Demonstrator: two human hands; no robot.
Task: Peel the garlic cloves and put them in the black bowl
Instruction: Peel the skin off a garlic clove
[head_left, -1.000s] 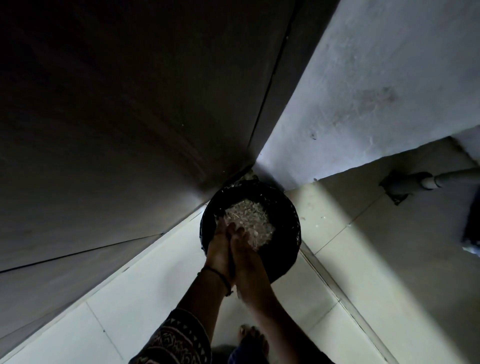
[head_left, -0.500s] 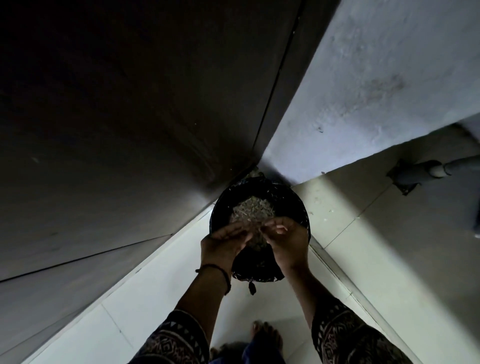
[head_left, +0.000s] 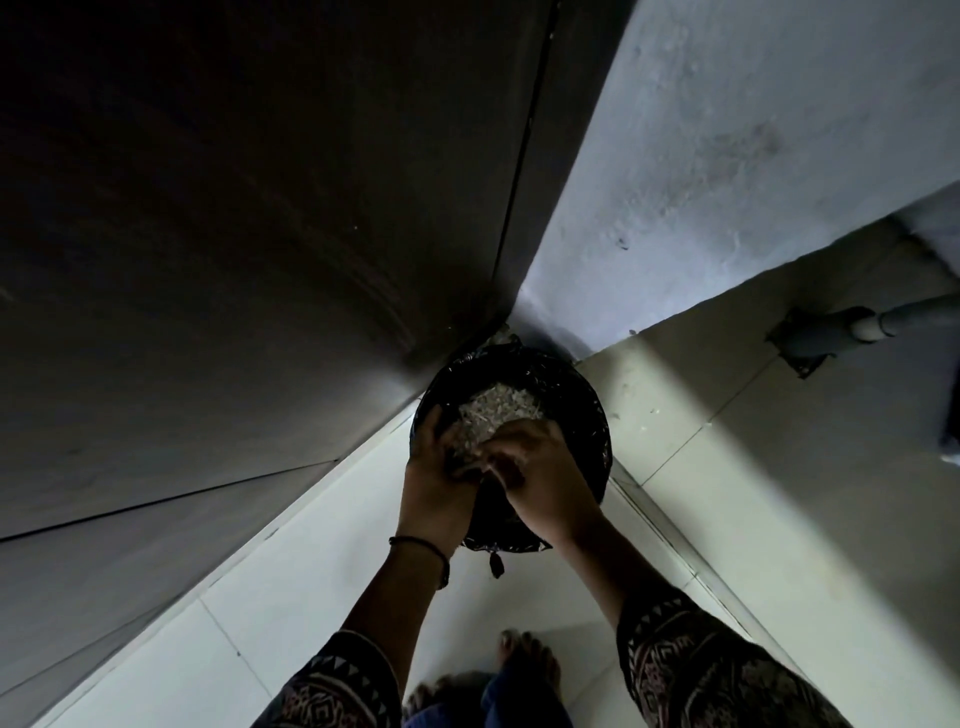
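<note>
Left hand (head_left: 434, 488), right hand (head_left: 545, 483) being held over black bin (head_left: 589, 415), centre frame.
Pale scraps (head_left: 498, 410) being touched; grips cannot be told.

Round black container (head_left: 574, 387) holds heaped pale garlic peelings (head_left: 500, 409).

Your bin (head_left: 582, 395) is black, the flakes (head_left: 498, 410) in it whitish. Your sleeves (head_left: 691, 670) are dark with a geometric pattern. The floor tiles (head_left: 311, 571) are cream, the right wall (head_left: 727, 156) blue-grey.

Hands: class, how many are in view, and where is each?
2. The left hand is over the near-left rim of the black container, with a dark band on its wrist. The right hand is beside it, over the near side. No others show.
</note>
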